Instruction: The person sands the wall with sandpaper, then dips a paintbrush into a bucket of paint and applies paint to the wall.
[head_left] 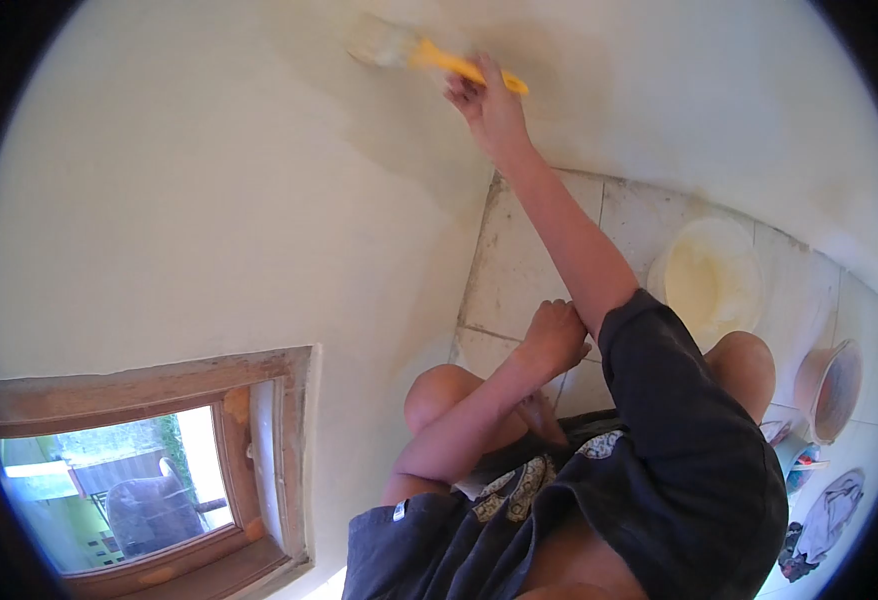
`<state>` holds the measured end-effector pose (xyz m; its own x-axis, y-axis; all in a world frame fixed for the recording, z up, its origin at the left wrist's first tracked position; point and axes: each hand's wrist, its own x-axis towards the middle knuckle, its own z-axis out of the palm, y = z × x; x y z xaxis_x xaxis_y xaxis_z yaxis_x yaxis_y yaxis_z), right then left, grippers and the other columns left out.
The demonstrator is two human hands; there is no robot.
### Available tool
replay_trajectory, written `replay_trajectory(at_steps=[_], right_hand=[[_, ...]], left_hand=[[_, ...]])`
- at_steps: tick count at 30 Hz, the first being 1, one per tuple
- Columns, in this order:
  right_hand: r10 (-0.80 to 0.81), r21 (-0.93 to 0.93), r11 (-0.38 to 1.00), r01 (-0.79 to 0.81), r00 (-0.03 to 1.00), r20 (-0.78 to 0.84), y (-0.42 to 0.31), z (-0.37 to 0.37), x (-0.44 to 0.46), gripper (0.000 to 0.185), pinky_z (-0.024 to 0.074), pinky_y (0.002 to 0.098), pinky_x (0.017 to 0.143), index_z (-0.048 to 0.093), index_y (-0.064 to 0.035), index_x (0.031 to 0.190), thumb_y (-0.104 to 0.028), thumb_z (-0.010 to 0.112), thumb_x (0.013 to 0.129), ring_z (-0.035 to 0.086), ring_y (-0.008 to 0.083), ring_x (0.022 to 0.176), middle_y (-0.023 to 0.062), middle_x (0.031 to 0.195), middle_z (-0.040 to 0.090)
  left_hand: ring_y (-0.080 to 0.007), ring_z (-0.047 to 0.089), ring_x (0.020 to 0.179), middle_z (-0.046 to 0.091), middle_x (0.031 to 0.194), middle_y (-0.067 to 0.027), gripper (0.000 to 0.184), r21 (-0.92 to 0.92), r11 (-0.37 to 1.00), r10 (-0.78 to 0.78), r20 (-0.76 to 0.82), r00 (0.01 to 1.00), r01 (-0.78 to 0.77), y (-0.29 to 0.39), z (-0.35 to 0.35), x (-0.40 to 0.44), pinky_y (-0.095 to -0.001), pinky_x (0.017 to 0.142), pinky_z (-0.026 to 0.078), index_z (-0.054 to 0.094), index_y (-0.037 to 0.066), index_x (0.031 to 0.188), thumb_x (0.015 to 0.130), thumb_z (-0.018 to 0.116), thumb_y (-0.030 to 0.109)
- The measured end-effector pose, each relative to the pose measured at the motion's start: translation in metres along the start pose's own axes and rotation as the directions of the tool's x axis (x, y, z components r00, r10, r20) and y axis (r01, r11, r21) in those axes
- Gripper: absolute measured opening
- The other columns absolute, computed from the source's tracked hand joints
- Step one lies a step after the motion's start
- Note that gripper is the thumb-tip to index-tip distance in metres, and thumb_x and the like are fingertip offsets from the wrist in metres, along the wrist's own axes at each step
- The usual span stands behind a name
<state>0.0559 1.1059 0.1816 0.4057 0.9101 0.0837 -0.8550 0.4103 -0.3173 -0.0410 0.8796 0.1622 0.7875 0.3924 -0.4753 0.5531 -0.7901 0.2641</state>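
Observation:
My right hand (492, 105) is raised high against the wall (209, 200), its fingers wrapped around the yellow handle of a wide paintbrush (446, 62). The pale bristles point left and meet the wall surface, slightly blurred. Darker, damp-looking patches spread over the wall near the brush. Lower down, my left hand (557, 335) is curled closed beside my right forearm, above my knees. Whether anything is inside its fingers is hidden.
A whitish bucket with yellowish contents (711, 275) stands on the tiled floor (529, 250) to the right. Beyond it are a second bucket (831, 392) and a crumpled cloth (831, 515). A wooden-framed window (249, 470) opens at lower left. Two walls meet at a corner ahead.

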Motion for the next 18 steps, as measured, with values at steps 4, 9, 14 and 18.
replay_trajectory(at_steps=[4,9,14,18], right_hand=[[-0.025,-0.272,0.962,-0.034,0.978,-0.209,0.019,-0.094,-0.038,0.024,0.0489,0.0277,0.063,0.054,-0.0042,0.097,-0.028,0.050,0.093,0.056,0.0133,0.065,0.0056,0.077,0.057],[-0.245,-0.859,0.505,-0.089,0.939,-0.242,0.033,-0.181,-0.056,0.027,0.0461,0.0275,0.057,0.058,-0.0026,0.089,-0.028,0.049,0.094,0.055,0.0124,0.058,0.0039,0.068,0.057],[-0.300,-0.970,0.194,0.147,0.950,0.084,0.038,-0.147,-0.028,0.029,0.0469,0.0363,0.060,0.059,-0.0063,0.091,-0.035,0.055,0.090,0.057,0.0285,0.060,0.0139,0.069,0.059],[-0.235,-0.718,0.672,0.183,0.972,0.028,-0.002,-0.084,-0.027,0.029,0.0472,0.0311,0.058,0.059,-0.0042,0.088,-0.032,0.051,0.093,0.057,0.0185,0.059,0.0086,0.068,0.060]], left_hand=[[-0.0320,0.060,0.084,0.063,0.085,-0.0172,0.032,-0.028,1.000,0.013,-0.018,1.000,-0.013,-0.003,0.011,0.001,-0.0419,0.075,0.048,0.064,0.001,0.089,0.072,0.070,0.027],[-0.0320,0.060,0.085,0.062,0.084,-0.0161,0.031,-0.050,0.998,0.017,-0.128,0.992,-0.023,-0.007,0.006,-0.001,-0.0415,0.076,0.047,0.060,0.000,0.086,0.073,0.070,0.026],[-0.0324,0.059,0.087,0.061,0.086,-0.0170,0.031,-0.049,0.999,-0.020,-0.033,0.999,0.019,-0.008,0.005,0.002,-0.0415,0.077,0.046,0.059,0.000,0.087,0.073,0.070,0.025],[-0.0329,0.059,0.087,0.061,0.087,-0.0169,0.030,-0.071,0.997,-0.015,-0.047,0.999,0.011,-0.009,0.005,0.000,-0.0418,0.078,0.046,0.059,0.000,0.087,0.073,0.070,0.024]])
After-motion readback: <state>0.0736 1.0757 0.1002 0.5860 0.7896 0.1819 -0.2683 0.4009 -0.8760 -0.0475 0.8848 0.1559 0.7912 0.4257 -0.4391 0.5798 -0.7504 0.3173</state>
